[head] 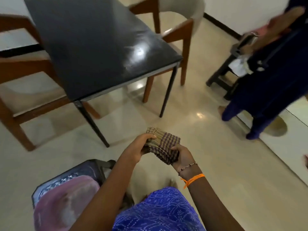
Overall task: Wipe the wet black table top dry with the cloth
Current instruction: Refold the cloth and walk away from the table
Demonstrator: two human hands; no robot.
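Both hands hold a folded checked cloth [162, 145] in mid-air over the floor, in front of the body, well short of the table. Left hand [139, 148] clenched on the cloth's left edge, fingers curled over the top. Right hand [182, 157] grasps the near right corner, thumb on top. Right wrist carries a bead bracelet [187, 167] and an orange thread [194, 179].

Black table top [93, 47] sits ahead and to the left, square, glossy, nothing on it. A bright glare patch with streaky smears shows near its right near corner; can't tell if the streaks are water or just reflection. Thin dark metal legs [168, 94] under it, pale edge strip along the near side.

Wooden chair [21, 84] with pale seat tucked at the table's left side. Second wooden chair [180, 29] with pale curved back at the far right side. Floor [191, 122] is shiny cream tile with light reflections. White wall with dark skirting at upper right.

Another person [273, 77] in dark blue clothes stands at right, blurred, beside a dark stool [221, 75] with something white on it; details unclear.

Near bottom left: a dark patterned bag [70, 175] on the floor with pink fabric [66, 204] in front of it. The wearer's blue printed garment [158, 212] fills the bottom centre.
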